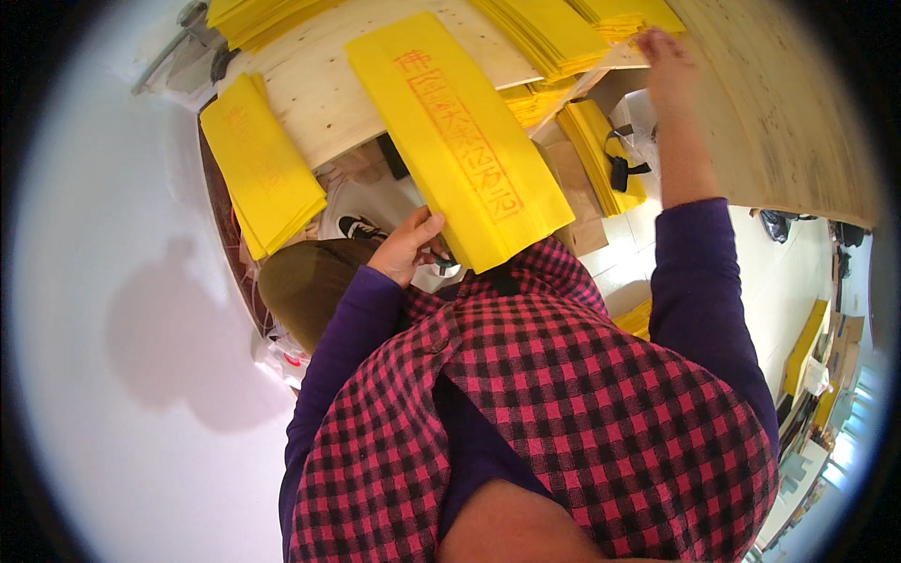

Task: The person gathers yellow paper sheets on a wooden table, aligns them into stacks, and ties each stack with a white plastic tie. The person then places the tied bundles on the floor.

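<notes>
My left hand (408, 246) grips the near bottom edge of a long yellow paper sleeve with red print (460, 141). The sleeve is held up, tilted, over the edge of a pale wooden tabletop (319, 94). My right hand (668, 56) is stretched far forward. Its fingers lie flat on the corner of a stack of yellow sheets (554, 33) at the back of the table, and I see nothing gripped in it. Both arms are in purple sleeves, over a red and black checked garment.
Another pile of yellow sleeves (261, 164) hangs over the table's left edge. More yellow bundles (601, 150) and brown paper lie below the table, next to a black strap. A large plywood board (779, 113) stands at the right. One shoe (357, 225) shows on the white floor.
</notes>
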### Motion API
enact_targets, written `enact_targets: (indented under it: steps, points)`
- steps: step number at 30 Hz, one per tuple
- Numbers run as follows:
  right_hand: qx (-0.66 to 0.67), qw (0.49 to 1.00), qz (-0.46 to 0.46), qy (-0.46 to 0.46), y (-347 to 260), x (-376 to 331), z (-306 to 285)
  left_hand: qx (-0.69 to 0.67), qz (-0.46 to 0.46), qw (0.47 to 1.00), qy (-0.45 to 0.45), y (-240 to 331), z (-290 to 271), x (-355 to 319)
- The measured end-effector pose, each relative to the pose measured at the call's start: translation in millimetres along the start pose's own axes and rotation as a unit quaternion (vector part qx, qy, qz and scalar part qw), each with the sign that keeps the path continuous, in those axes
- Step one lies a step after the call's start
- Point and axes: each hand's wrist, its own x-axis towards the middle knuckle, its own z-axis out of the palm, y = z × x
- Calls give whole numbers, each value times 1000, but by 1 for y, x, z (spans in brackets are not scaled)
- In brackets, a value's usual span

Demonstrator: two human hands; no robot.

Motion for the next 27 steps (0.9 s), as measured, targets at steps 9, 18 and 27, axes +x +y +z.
enact_targets:
  steps: [9,18,27]
  points:
    - [-23,957,-245,154,-171,47,-80,-119,-8,992,30,-7,-14,19]
    - [-432,863,-137,-223,-160,5,-44,-245,-41,967,54,1,-4,31]
    - [-337,791,215,-463,60,-73,41,-183,-69,978,74,-13,-15,65]
